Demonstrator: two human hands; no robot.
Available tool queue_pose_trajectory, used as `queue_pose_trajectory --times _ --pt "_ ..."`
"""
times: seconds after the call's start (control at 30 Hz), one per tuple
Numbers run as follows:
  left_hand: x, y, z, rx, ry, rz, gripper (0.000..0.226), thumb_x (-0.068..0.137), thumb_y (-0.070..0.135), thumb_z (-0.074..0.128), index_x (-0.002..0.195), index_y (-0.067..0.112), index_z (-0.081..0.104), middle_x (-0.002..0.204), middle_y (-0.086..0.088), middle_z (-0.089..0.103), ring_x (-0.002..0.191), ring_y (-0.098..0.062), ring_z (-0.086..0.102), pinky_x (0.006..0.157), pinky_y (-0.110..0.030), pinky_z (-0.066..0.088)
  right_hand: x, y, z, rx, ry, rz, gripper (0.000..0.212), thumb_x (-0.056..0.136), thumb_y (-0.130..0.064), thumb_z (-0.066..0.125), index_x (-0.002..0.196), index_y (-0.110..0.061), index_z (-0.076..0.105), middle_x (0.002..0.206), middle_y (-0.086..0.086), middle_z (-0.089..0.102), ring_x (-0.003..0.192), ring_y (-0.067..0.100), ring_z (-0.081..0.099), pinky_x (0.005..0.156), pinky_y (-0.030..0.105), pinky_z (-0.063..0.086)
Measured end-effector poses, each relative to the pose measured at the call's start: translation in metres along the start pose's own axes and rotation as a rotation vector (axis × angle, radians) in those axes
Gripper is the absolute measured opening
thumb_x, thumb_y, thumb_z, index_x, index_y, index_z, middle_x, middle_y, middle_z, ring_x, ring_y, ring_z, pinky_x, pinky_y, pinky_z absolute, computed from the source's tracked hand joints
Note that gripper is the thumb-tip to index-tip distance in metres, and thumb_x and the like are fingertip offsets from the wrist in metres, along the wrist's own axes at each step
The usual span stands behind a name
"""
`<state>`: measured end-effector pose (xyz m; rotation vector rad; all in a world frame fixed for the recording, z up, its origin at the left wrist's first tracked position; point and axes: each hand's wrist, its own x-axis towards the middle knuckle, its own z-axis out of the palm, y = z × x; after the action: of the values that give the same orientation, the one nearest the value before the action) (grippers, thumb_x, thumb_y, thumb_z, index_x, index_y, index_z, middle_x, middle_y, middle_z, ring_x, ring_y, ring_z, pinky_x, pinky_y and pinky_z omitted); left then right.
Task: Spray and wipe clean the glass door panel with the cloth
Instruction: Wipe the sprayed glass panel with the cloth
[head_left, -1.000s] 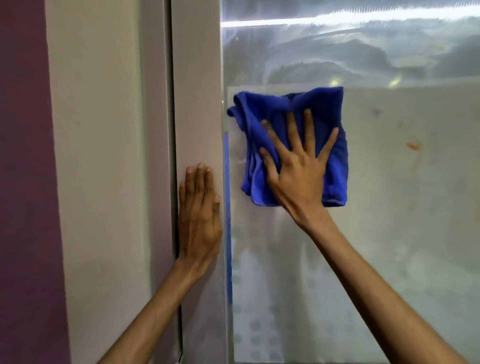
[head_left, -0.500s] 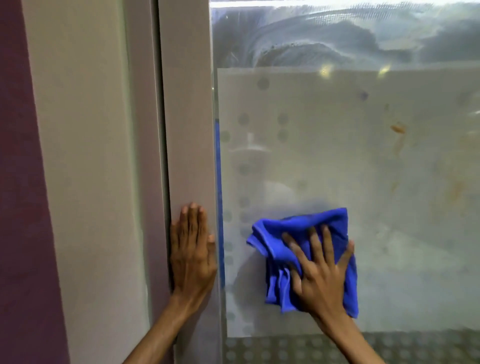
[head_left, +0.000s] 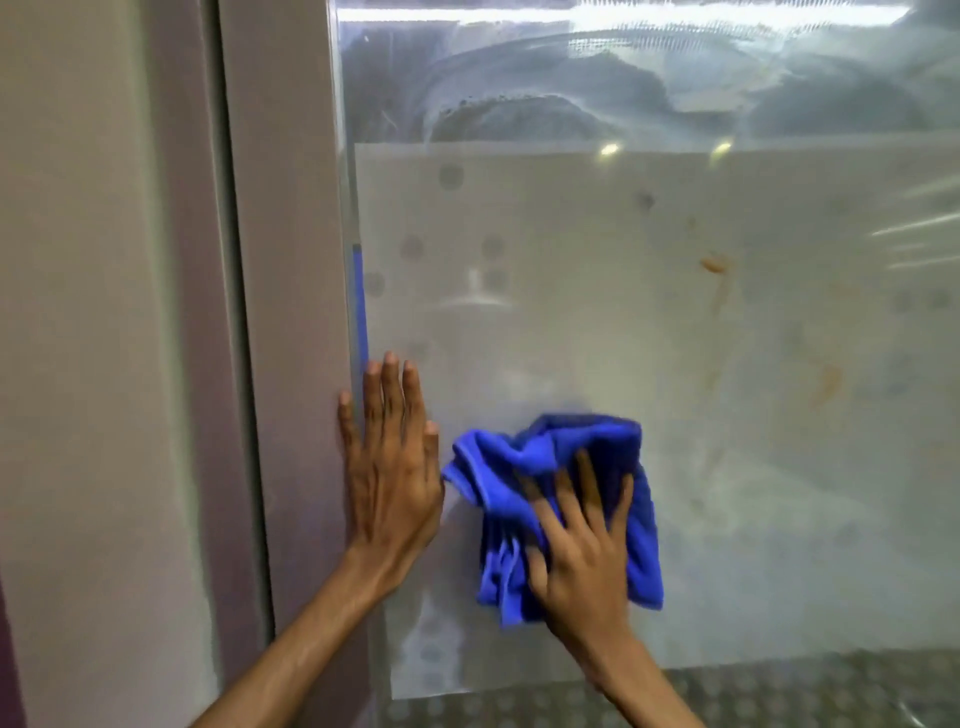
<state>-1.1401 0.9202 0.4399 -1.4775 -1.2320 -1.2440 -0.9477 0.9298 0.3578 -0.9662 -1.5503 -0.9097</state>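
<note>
The glass door panel (head_left: 649, 312) fills the right of the view, with a frosted film across its middle and streaked clear glass above. My right hand (head_left: 582, 561) lies flat with spread fingers on a bunched blue cloth (head_left: 545, 457), pressing it against the lower part of the frosted area. My left hand (head_left: 389, 467) rests flat on the glass by its left edge, fingers together and pointing up, holding nothing. No spray bottle is in view.
A grey door frame post (head_left: 285, 312) runs vertically left of the glass, with a pale wall (head_left: 93, 364) beyond it. Orange-brown stains (head_left: 714, 265) mark the frosted film at the right. A dotted band (head_left: 779, 691) runs along the bottom.
My right hand swept the cloth down from the top of the frosted area to its lower part. My left hand shifted right from the frame post onto the glass edge.
</note>
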Motion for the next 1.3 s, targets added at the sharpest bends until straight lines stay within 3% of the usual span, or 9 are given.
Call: queue_pose_trajectory --times 0.13,0.23,0.4,0.7,0.8,0.9,1.0,1.17,1.3 --pt "-0.002 0.023 0.006 -0.045 0.01 -0.048 0.057 0.103 0.025 0.024 0.155 0.005 0.013 0.164 -0.013 0.009 0.153 -0.026 0.002 0.123 -0.049 -0.002 -0.031 0.059 -0.018 -0.09 -0.095 -0.053 0.053 0.085 -0.036 0.047 0.137 -0.028 0.046 0.134 0.015 0.063 0.155 0.017 0.003 0.116 0.062 0.009" --pt "-0.001 0.037 0.008 -0.052 0.019 -0.087 0.057 0.102 0.021 0.028 0.154 0.001 0.017 0.163 -0.015 0.012 0.152 -0.028 0.005 0.123 -0.051 -0.002 0.04 0.088 -0.032 -0.108 -0.002 0.15 0.057 0.088 -0.039 0.046 0.145 -0.031 0.042 0.151 0.016 0.045 0.15 0.029 0.019 0.113 0.072 0.011" --pt "0.004 0.059 0.013 -0.129 0.066 -0.153 0.057 0.104 0.023 0.024 0.154 -0.002 0.012 0.164 -0.014 0.007 0.153 -0.026 -0.001 0.124 -0.045 -0.008 0.154 0.09 -0.038 -0.074 0.155 0.36 0.063 0.09 -0.068 0.043 0.147 -0.044 0.039 0.162 0.001 0.027 0.154 0.03 0.01 0.112 0.071 -0.004" --pt "0.009 0.073 0.017 -0.104 0.087 -0.158 0.057 0.103 0.024 0.025 0.156 0.004 0.013 0.164 -0.012 0.006 0.153 -0.026 -0.003 0.123 -0.045 -0.01 0.027 0.115 -0.042 -0.015 0.009 -0.117 0.055 0.085 -0.025 0.052 0.139 -0.024 0.052 0.151 0.01 0.041 0.154 0.016 0.006 0.122 0.052 0.001" --pt "0.017 0.079 0.015 -0.123 0.05 -0.091 0.058 0.104 0.022 0.026 0.157 0.011 0.006 0.165 -0.007 0.0 0.154 -0.026 -0.003 0.123 -0.048 -0.008 0.107 0.145 -0.059 -0.055 0.126 0.196 0.072 0.081 -0.006 0.054 0.15 -0.021 0.04 0.158 0.01 0.028 0.154 0.024 0.004 0.119 0.059 -0.002" --pt "0.036 0.089 0.017 -0.114 0.052 -0.044 0.058 0.104 0.021 0.026 0.157 0.011 0.006 0.165 -0.006 -0.001 0.154 -0.025 -0.002 0.123 -0.046 -0.009 0.225 0.154 -0.076 0.0 0.214 0.444 0.059 0.098 -0.018 0.036 0.155 -0.025 0.028 0.166 0.004 0.015 0.154 0.034 0.002 0.119 0.063 -0.005" --pt "0.059 0.097 0.02 -0.101 0.091 -0.021 0.056 0.104 0.021 0.024 0.155 0.009 0.006 0.164 -0.008 0.002 0.153 -0.023 -0.001 0.123 -0.043 -0.01 0.273 0.136 -0.072 -0.011 0.192 0.256 0.052 0.104 -0.035 0.033 0.155 -0.03 0.028 0.166 -0.002 0.017 0.154 0.031 0.003 0.121 0.059 -0.005" --pt "0.078 0.098 0.021 -0.078 0.154 -0.066 0.056 0.103 0.021 0.026 0.155 0.004 0.013 0.163 -0.011 0.009 0.152 -0.026 0.005 0.123 -0.044 -0.006 0.159 0.128 -0.061 0.07 0.042 -0.21 0.054 0.092 -0.026 0.044 0.146 -0.023 0.048 0.156 0.001 0.039 0.15 0.03 0.023 0.122 0.057 0.01" --pt "0.08 0.1 0.017 -0.078 0.147 -0.082 0.056 0.103 0.019 0.027 0.154 0.005 0.012 0.163 -0.009 0.008 0.152 -0.024 0.003 0.123 -0.044 -0.006 0.152 0.17 -0.083 -0.003 -0.028 -0.124 0.057 0.088 -0.028 0.039 0.144 -0.023 0.047 0.152 0.006 0.046 0.146 0.035 0.032 0.118 0.063 0.014"
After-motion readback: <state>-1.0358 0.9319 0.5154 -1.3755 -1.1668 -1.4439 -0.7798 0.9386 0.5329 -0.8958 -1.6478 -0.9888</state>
